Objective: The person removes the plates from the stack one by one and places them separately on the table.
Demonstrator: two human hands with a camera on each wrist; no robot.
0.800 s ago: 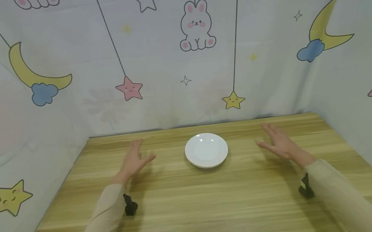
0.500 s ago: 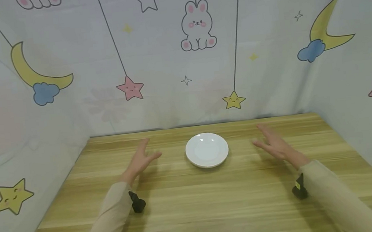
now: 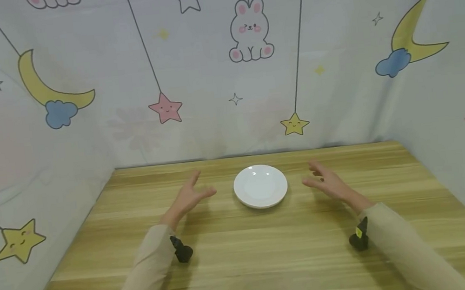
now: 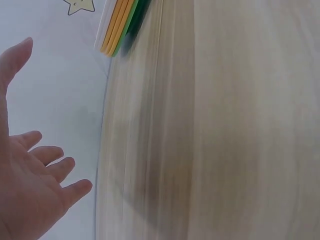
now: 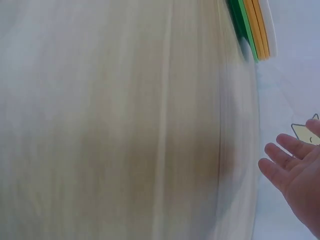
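Two hands (image 3: 189, 197) (image 3: 330, 186), white dish (image 3: 260, 185) between

Here's the white plate (image 3: 260, 185) on the wooden table (image 3: 265, 263), sitting between the left hand (image 3: 188, 198) and the right hand (image 3: 331, 185), apart from both! Thumbs (image 3: 208, 192) point inward toward it, pale sleeves (image 3: 145, 270) behind each hand, and beyond them, a star-printed curtain (image 3: 208, 68).
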